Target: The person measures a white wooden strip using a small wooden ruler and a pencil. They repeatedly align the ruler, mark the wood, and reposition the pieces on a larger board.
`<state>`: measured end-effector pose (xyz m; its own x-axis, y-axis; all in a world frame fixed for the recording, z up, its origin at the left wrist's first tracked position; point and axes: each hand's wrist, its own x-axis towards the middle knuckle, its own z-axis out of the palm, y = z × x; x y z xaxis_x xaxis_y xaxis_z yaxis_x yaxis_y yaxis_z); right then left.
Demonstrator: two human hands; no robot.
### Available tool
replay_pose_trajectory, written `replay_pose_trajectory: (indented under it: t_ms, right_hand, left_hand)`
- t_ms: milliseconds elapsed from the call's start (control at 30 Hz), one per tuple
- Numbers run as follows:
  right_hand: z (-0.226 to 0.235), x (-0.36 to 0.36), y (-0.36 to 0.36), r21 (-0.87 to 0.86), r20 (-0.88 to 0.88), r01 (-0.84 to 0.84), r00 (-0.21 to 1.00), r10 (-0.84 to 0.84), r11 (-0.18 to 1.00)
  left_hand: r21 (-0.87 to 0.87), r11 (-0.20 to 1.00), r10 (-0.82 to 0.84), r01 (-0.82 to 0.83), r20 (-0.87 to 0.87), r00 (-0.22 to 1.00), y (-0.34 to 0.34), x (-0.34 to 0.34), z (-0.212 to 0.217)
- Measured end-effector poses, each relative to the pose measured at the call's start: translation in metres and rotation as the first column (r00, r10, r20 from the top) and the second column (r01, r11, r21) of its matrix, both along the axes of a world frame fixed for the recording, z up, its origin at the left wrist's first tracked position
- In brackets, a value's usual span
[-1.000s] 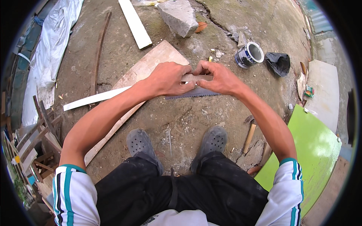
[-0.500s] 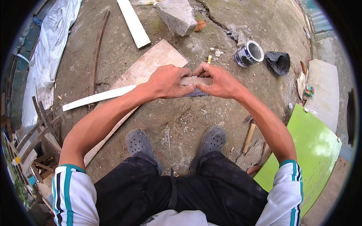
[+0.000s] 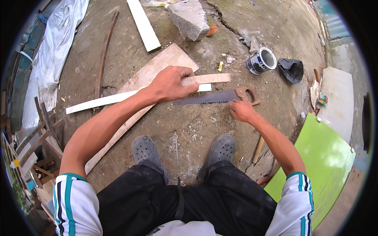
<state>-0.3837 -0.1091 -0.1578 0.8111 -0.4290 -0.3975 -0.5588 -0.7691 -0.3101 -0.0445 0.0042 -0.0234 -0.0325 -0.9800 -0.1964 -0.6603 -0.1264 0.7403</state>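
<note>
My left hand (image 3: pixel 174 83) is closed around a short, light wooden strip (image 3: pixel 214 78), its right end sticking out past my fingers. Below it a long white board (image 3: pixel 103 101) lies slanting, its right end showing under the strip. A handsaw (image 3: pixel 214 97) with a wooden handle rests to the right, teeth toward me. My right hand (image 3: pixel 241 110) is at the saw's lower edge near the handle, fingers curled together. Whether it touches the saw, or what its fingers hold, is hidden.
A wide plank (image 3: pixel 173 55) lies beneath the white board. Beyond are a concrete chunk (image 3: pixel 189 19), another white board (image 3: pixel 143 27), an open paint can (image 3: pixel 261 61) and a black plastic bag (image 3: pixel 290 70). A wooden-handled tool (image 3: pixel 258 150) and green panel (image 3: pixel 315 161) lie at right.
My right hand has left the wooden strip and moved right and toward me, beside the saw. The left hand keeps hold of the strip. The saw, mostly covered before, now shows.
</note>
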Motion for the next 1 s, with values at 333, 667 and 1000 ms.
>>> replay_pose_trajectory:
  t_ms: [333,667,1000]
  right_hand:
    - [-0.03,-0.029,0.011,-0.194,0.223,-0.075,0.968,0.118,0.978]
    - [-0.037,-0.026,0.015,-0.174,0.144,-0.068,0.985,0.094,0.982]
    - [0.046,0.045,0.025,0.341,0.229,0.321,0.883,-0.409,0.884]
  left_hand:
    - [-0.037,0.996,0.08,-0.078,0.07,0.994,0.001,-0.005,0.0]
    - [-0.015,1.0,-0.011,0.009,-0.177,0.984,-0.005,-0.008,0.019]
    - [0.022,0.992,0.128,-0.127,-0.284,0.95,0.001,-0.006,0.018]
